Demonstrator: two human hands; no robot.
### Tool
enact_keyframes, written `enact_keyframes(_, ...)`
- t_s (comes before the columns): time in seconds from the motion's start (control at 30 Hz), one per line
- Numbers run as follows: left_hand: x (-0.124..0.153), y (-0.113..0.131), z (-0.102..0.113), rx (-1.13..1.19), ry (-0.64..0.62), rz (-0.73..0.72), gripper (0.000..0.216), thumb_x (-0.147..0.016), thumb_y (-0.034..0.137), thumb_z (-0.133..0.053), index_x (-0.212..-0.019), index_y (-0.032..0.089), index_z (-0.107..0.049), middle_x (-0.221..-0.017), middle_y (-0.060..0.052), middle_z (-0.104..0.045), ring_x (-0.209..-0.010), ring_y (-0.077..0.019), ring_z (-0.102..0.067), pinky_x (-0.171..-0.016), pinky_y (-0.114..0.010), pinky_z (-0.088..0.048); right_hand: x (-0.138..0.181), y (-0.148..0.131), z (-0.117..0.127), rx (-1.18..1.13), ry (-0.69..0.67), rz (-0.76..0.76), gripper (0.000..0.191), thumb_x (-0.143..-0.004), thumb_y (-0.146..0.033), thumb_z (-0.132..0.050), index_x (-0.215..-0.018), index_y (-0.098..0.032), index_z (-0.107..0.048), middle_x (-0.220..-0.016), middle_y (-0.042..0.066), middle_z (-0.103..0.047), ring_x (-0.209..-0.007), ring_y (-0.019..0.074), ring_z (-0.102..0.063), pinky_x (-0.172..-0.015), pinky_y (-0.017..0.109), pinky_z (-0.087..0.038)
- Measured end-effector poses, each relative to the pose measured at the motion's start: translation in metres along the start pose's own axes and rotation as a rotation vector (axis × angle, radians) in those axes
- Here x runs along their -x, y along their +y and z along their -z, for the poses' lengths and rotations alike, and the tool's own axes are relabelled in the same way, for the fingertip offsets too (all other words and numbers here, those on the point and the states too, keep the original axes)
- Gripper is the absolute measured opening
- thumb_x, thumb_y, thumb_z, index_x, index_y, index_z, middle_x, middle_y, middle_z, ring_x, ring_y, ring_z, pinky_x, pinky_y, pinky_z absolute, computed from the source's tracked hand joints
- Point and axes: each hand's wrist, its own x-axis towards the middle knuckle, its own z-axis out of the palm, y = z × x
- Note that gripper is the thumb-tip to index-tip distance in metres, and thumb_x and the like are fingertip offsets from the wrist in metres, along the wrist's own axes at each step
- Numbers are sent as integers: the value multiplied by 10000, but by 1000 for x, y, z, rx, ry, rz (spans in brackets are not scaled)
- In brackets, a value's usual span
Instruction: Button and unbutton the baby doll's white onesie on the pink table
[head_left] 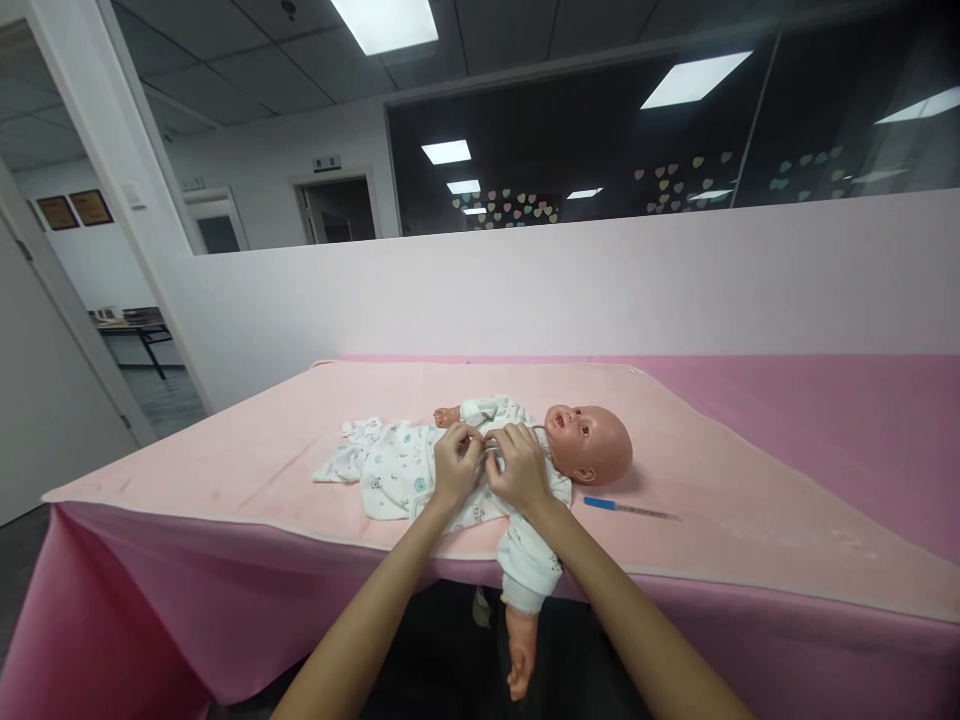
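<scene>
A baby doll [604, 440] lies on its back with its head to the right, dressed in a white printed baby outfit [401, 470]. My left hand [457, 462] is at the doll's chest, its thumb and fingertips pinched together on the front of the outfit. Close beside it, my right hand [519, 466] pinches the same fabric near the neckline. What lies exactly between the fingertips is small and partly hidden. One doll arm [521, 640] hangs over the table's near edge; the other doll hand [447, 416] rests on the far side.
A thermometer [630, 509] with a blue end and thin clear stem lies right of the doll, near its head. The doll is on a peach mat [225, 450] over a pink tablecloth [810, 400]. Behind the table stands a white half wall [525, 290] with glass above.
</scene>
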Motion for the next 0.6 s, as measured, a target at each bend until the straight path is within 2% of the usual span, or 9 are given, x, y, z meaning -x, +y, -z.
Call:
enact_keyframes(0.07, 1, 0, 0, 15, 13, 17, 121, -718, 162, -446, -635, 177, -533, -645, 5, -541, -625, -128, -496, -595, -227, -375, 1, 0, 1, 11, -22, 9, 102, -696, -159, -474, -773, -178, -538, -736, 46, -495, -750, 196, -426, -688, 320, -321)
enact_keyframes(0.13, 1, -2, -1, -5, -31, 35, 119, -706, 155, -441, -633, 177, -533, -630, 7, -545, -613, -129, -491, -596, -227, -372, 1, 1, 0, 28, -36, 10, 64, -696, -162, -479, -738, -177, -524, -725, 44, -492, -742, 194, -425, -677, 319, -318)
enact_keyframes(0.23, -2, -4, 0, -38, -155, 47, 121, -672, 136, -441, -639, 173, -552, -650, 2, -565, -635, -137, -494, -618, -233, -372, 2, 2, -3, 48, -34, 7, 47, -714, -150, -468, -716, -173, -508, -715, 46, -498, -728, 193, -423, -668, 319, -317)
enact_keyframes(0.33, -8, -6, 4, 23, -287, 54, 142, -664, 135, -443, -687, 164, -580, -703, -7, -582, -686, -145, -506, -651, -237, -381, 3, 4, -4, 35, -24, 13, 80, -763, -144, -439, -756, -169, -514, -725, 48, -519, -732, 192, -431, -682, 319, -321)
enact_keyframes(0.47, -12, -9, 13, 97, -423, 75, 140, -693, 177, -496, -783, 149, -599, -699, -2, -545, -653, -123, -467, -614, -221, -374, 5, 5, -5, -30, 10, -9, 130, -828, -153, -397, -790, -173, -520, -724, 40, -543, -738, 184, -451, -691, 309, -324)
enact_keyframes(0.6, -11, -11, 13, 91, -409, 97, 132, -692, 178, -513, -789, 142, -595, -702, -2, -528, -647, -112, -446, -605, -215, -375, 5, 4, -5, -52, 16, -29, 129, -821, -144, -411, -785, -176, -531, -721, 35, -546, -742, 182, -454, -691, 303, -325)
